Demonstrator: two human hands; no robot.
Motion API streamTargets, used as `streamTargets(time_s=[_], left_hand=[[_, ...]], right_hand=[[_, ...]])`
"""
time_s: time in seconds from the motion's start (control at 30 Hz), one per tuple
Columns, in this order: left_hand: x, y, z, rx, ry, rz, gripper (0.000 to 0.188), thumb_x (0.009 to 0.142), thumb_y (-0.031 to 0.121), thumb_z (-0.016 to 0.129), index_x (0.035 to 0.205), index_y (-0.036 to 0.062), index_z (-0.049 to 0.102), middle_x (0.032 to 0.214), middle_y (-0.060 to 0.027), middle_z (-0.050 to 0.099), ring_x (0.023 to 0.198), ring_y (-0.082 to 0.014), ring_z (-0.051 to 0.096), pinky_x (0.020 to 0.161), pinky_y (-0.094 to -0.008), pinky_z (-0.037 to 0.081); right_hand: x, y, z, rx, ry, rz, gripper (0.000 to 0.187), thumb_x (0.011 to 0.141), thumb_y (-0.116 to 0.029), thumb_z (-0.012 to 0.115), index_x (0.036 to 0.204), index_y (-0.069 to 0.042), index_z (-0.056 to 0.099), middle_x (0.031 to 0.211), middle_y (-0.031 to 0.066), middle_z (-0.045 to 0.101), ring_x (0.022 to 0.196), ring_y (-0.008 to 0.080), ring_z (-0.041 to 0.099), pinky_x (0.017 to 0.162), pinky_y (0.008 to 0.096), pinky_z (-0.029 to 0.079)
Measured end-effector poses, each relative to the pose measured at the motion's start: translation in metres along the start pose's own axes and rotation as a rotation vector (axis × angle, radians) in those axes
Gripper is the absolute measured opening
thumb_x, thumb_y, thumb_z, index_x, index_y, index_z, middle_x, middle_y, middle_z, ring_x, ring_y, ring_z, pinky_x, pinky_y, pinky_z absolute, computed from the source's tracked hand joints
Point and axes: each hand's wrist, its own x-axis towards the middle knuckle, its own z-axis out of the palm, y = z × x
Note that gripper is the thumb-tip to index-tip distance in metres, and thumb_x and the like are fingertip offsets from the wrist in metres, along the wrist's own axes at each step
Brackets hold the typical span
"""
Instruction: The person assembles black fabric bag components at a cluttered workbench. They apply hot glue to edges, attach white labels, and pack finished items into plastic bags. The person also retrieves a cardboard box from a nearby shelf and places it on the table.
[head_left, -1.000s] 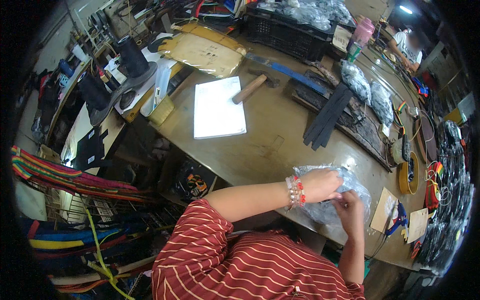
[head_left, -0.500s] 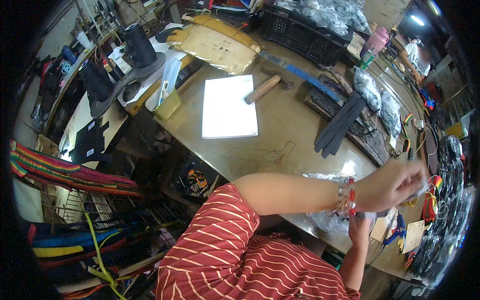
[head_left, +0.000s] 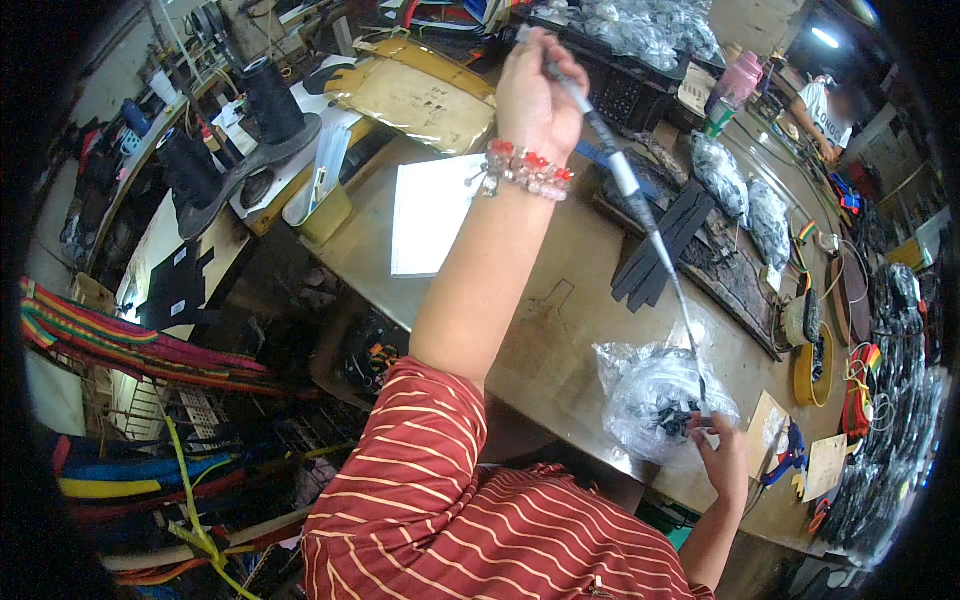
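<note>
My left hand [head_left: 535,95], with a beaded bracelet at the wrist, is raised high over the workbench and pinches the top end of a long thin grey-black cord [head_left: 650,235]. The cord runs taut down to a crumpled clear plastic bag [head_left: 645,395] of small black parts on the brown bench [head_left: 560,320]. At the bag's right edge my right hand [head_left: 725,460] grips the cord's lower end.
A white sheet [head_left: 430,215] lies mid-bench, with a bundle of black strips [head_left: 665,250] to its right. Filled plastic bags [head_left: 735,180], a black crate [head_left: 620,70], a pink bottle [head_left: 740,80], a tape roll [head_left: 812,350] and blue scissors [head_left: 790,455] surround them. Another person [head_left: 830,105] sits far right.
My left hand has gone from the bag up and away across the bench, drawing the cord out taut. My right hand has stayed at the bag.
</note>
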Motion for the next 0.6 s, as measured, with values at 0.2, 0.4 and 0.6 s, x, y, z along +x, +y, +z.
streamTargets(time_s=[0.2,0.4,0.6], left_hand=[[-0.096,-0.078,0.003,0.959,-0.522,0.008,0.010,0.087,0.015,0.061,0.095,0.0096,0.060,0.090,-0.0024,0.063,0.083,-0.0100,0.059,0.075,-0.0265,0.049],[-0.169,-0.113,0.061,1.142,-1.019,0.156,0.010,0.082,0.020,0.062,0.086,0.0110,0.063,0.084,-0.0055,0.061,0.080,-0.0204,0.057,0.071,-0.0311,0.043],[-0.066,-0.037,0.047,0.508,-0.476,0.000,0.009,0.088,0.015,0.056,0.090,0.0060,0.056,0.081,-0.0054,0.058,0.074,-0.0178,0.058,0.071,-0.0311,0.049]], right_hand=[[0.015,-0.037,-0.025,0.338,0.338,-0.252,0.047,0.063,-0.002,0.075,0.107,0.001,0.058,0.115,0.0130,0.059,0.106,0.0242,0.056,0.087,0.0340,0.044],[0.016,-0.055,-0.002,0.887,0.354,-0.269,0.049,0.072,-0.003,0.072,0.116,0.003,0.049,0.099,0.0105,0.062,0.090,0.0203,0.060,0.078,0.0316,0.049],[0.002,-0.042,-0.005,0.515,-0.170,-0.236,0.015,0.077,0.004,0.065,0.092,0.002,0.064,0.077,0.0089,0.063,0.060,0.0138,0.061,0.052,0.0263,0.048]])
